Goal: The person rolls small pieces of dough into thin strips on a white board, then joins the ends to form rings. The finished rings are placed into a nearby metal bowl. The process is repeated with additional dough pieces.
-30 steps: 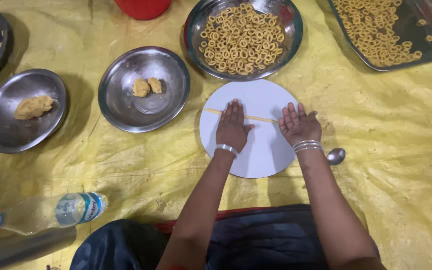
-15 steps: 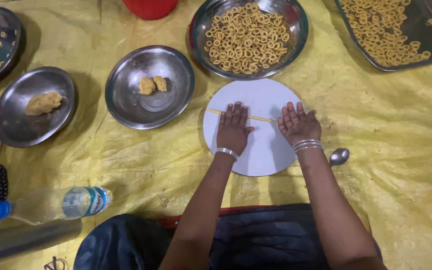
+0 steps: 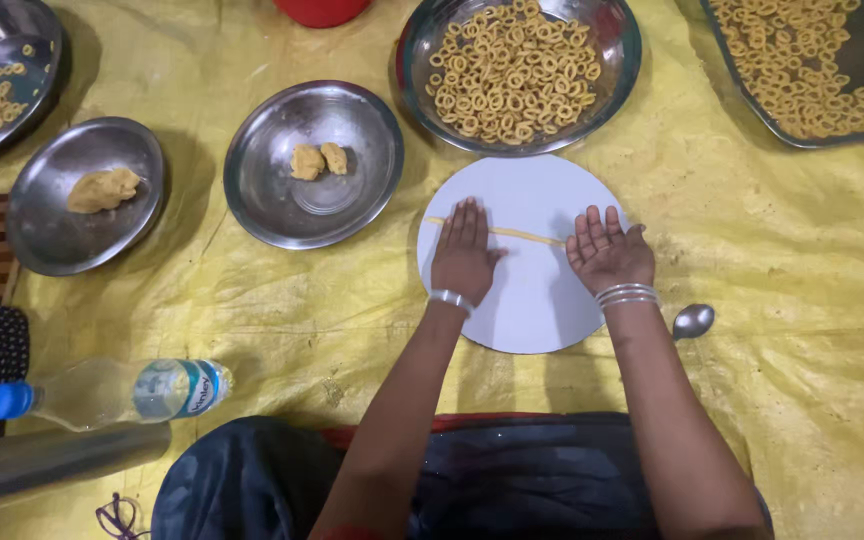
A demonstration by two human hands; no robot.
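Observation:
A white round board (image 3: 542,310) lies on a yellow sheet. Across it runs a thin strand of yellow dough (image 3: 522,234). My left hand (image 3: 464,250) rests flat, fingers together, on the strand's left part. My right hand (image 3: 607,248) lies flat on its right end. Both palms press down and neither hand grips anything. Behind the board, a steel bowl (image 3: 612,30) holds several dough rings.
A steel plate (image 3: 282,200) with two dough lumps sits left of the board. Farther left is a plate (image 3: 52,240) with one lump. A tray of rings (image 3: 852,125) lies at the top right, a spoon (image 3: 693,321) by my right wrist, a plastic bottle (image 3: 112,390) at lower left.
My hands stay flat on the dough strand and have slid only slightly on the board. The camera has shifted a little.

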